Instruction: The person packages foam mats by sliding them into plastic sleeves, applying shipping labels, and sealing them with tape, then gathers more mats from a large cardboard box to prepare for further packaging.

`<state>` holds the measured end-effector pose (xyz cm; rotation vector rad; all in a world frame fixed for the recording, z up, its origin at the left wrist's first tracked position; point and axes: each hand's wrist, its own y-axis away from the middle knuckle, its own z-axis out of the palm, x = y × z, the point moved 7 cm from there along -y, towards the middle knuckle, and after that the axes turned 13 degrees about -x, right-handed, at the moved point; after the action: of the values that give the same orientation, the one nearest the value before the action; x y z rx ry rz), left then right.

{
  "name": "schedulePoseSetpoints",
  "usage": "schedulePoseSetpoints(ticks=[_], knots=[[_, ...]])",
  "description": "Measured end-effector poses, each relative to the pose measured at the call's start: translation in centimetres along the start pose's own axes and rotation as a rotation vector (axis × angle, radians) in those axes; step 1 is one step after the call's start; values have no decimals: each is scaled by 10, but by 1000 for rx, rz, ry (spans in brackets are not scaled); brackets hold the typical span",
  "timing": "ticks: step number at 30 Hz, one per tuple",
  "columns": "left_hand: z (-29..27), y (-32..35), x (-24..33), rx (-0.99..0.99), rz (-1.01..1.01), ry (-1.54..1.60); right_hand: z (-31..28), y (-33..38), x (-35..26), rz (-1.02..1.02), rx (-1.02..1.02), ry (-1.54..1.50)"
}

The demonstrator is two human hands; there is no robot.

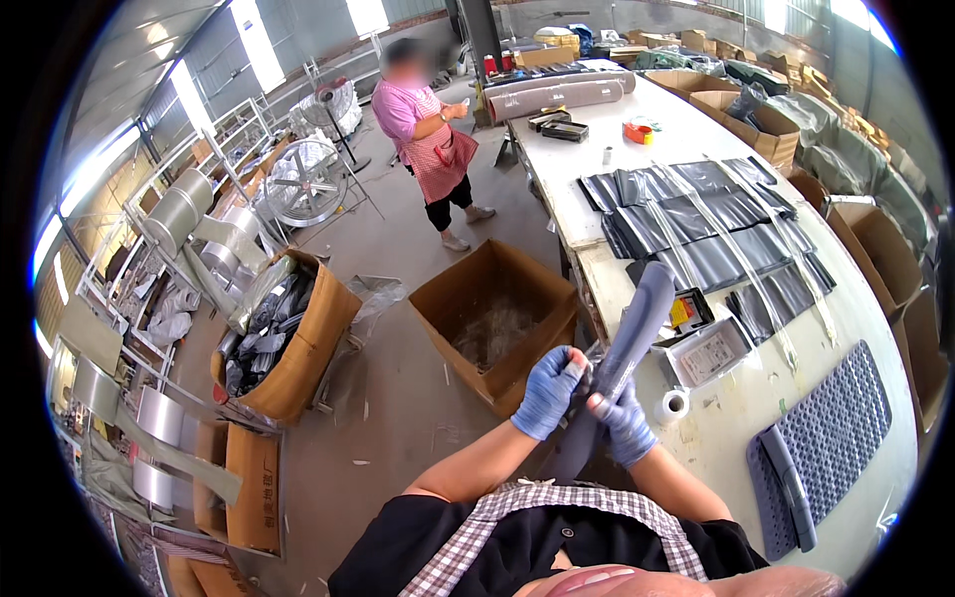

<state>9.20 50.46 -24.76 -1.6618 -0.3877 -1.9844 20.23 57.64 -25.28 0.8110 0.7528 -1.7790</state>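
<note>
two blue-gloved hands meet on a rolled grey tube [627, 338] held up in front of the person's chest, over the gap between the floor and the near edge of the long white table [716, 418]. the left hand [549, 391] has its fingers curled and pinched at a thin clear film or tape end just beside the roll, thumb pressed to fingertips; the right hand [625, 426] is clenched around the lower part of the roll, fingers wrapped over it. the roll tilts up and to the right, its upper end reaching over the table edge, its lower end dropping toward the checked apron. just right of the right hand a small white roll of tape [675, 405] stands on the table, and beyond it lies a shallow grey tray [708, 353] with a small yellow and red packet [682, 312] next to it. farther up the table, flat dark grey bags [696, 224] lie spread in overlapping rows with pale strips across them. to the lower right a grey perforated mat [831, 438] lies on the table with a dark roll on its near end. on the floor left of the hands sits an open cardboard box [497, 318], and farther left a second carton [284, 338] stuffed with grey pieces. another person in a pink top [428, 134] stands well apart near the table's far end.
</note>
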Motion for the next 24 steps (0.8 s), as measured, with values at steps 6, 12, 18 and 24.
schedulePoseSetpoints(ticks=[6, 12, 18, 24], knots=[[25, -19, 35, -286, 55, 697, -17, 25, 25, 154, -146, -125], [95, -27, 73, -675, 57, 831, -46, 30, 20, 113, -51, -341], [87, -51, 111, -641, 159, 1017, -43, 59, 2, -61, 84, -366], [98, -77, 88, -510, 94, 890, -91, 76, 24, -87, 274, -322]])
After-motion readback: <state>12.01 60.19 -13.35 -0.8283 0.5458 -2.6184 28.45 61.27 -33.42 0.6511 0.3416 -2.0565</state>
